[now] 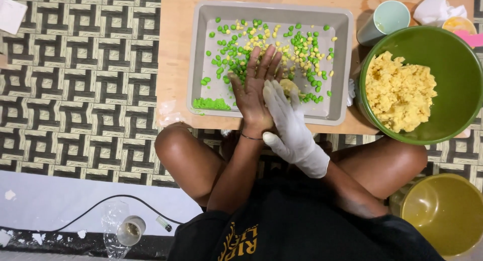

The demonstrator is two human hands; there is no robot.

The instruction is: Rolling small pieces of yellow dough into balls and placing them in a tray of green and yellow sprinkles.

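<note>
Your bare left hand [255, 87] and gloved right hand [288, 121] are pressed flat together around a dough ball [289, 85] over the tray [342, 65]. Peas [307, 45] scattered at 12 o'clock, green bowl [453, 55] at 3.

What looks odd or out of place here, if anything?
Only the right hand wears a white glove; the left hand is bare. The green bowl of yellow crumbly mix juts past the low table's edge, and a cable and small scraps lie on the floor.
</note>
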